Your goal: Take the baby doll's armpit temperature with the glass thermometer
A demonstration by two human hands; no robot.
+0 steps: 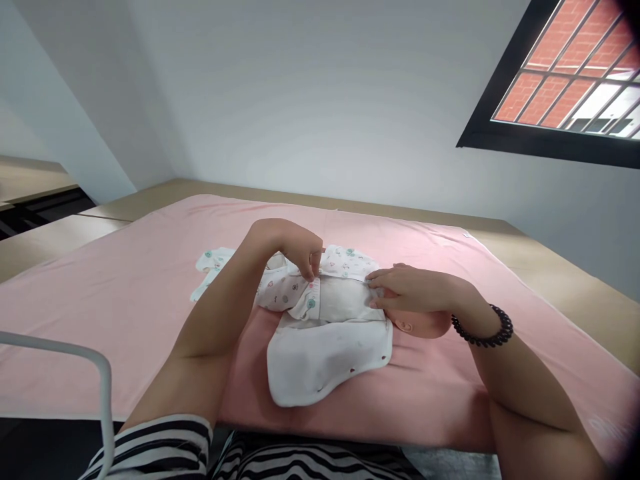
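A baby doll (425, 325) lies on its back with its head toward the right, its face mostly hidden under my right hand. White baby clothing (330, 360) is spread around its body, the near flap laid out flat with dark red snaps along its edge. The far flap (347, 260) carries small green and pink prints. My left hand (303, 253) pinches fabric near the doll's waist, fingertips closed at the cloth's edge. Over the doll's neck, my right hand (417, 288) has its fingers stretched out, their tips touching the upper edge of the clothing, thumb apart.
A pink sheet (150, 293) covers most of the wooden table (530, 250). Behind it rises a white wall, with a barred window (565, 73) at upper right. A grey metal tube (60, 345) curves in at lower left. The doll's printed leg coverings extend left under my left forearm.
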